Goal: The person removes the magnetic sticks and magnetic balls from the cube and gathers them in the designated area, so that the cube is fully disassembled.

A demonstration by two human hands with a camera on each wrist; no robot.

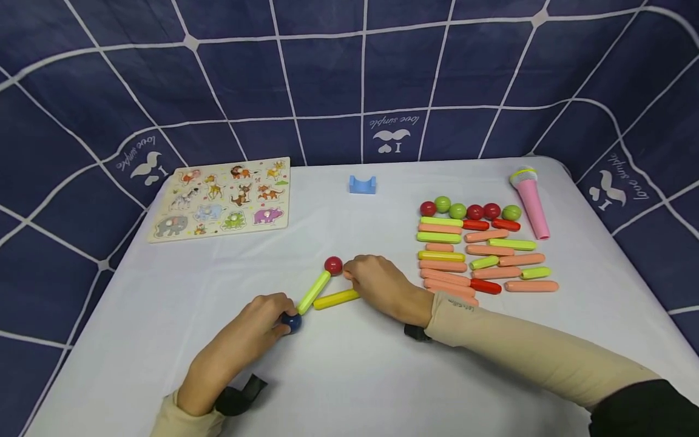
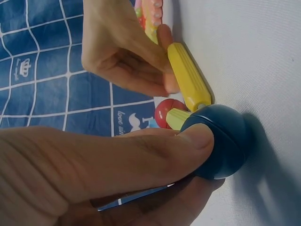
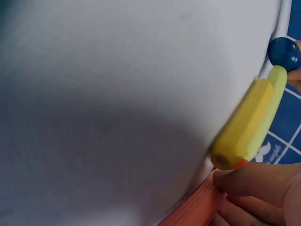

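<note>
My left hand (image 1: 246,334) pinches a dark blue ball (image 2: 225,141) between thumb and fingers, low over the white tabletop. A light green stick (image 1: 314,292) runs from close beside this ball up to a red ball (image 1: 333,265). The yellow stick (image 1: 335,299) lies at an angle to the green one, its near end close to the blue ball. By the yellow stick's far end, my right hand (image 1: 384,288) pinches an orange stick (image 3: 200,205), mostly hidden under the hand in the head view.
Rows of orange, green, yellow and red sticks (image 1: 442,266) lie at the right, with red and green balls (image 1: 457,210) behind them. A pink toy microphone (image 1: 532,203) is farther right. At the back are a blue cradle-shaped piece (image 1: 363,185) and an animal puzzle board (image 1: 221,200).
</note>
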